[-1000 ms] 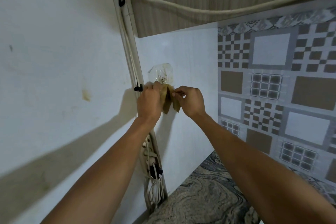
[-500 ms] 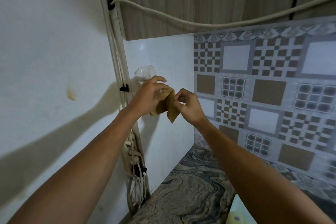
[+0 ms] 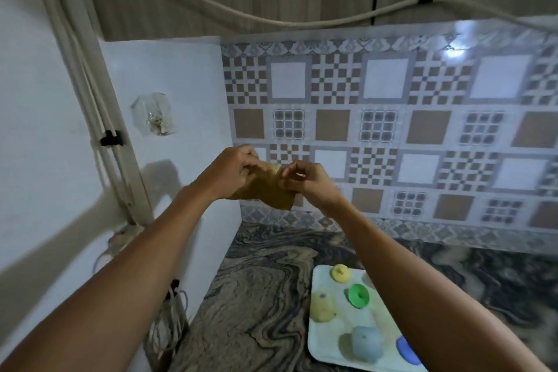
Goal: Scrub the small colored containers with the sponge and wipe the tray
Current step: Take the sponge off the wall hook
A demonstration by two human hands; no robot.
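Both arms reach forward and up, elbows low, so that the hands meet in front of the patterned wall tiles (image 3: 380,118). The left hand (image 3: 229,174) curls its fingers over the upper left edge of a thin tan cloth (image 3: 268,190) (it may be the flat sponge; the blur makes it hard to say). The right hand (image 3: 305,180) pinches the upper right edge between thumb and forefinger, its other fingers folded in. The cloth hangs between them, its lower corner pointing down to the right.

Below, on the marbled counter (image 3: 259,296), a pale tray (image 3: 324,347) sits partly under the right forearm. On it stand a yellow container (image 3: 340,273) at the far end, a green container (image 3: 358,296) just nearer, a pale yellow container (image 3: 322,307) to its left, a grey-blue container (image 3: 367,343) at the near side, and a blue container (image 3: 406,349) half hidden by the arm. A clear wall hook (image 3: 154,118) is stuck on the white side wall.
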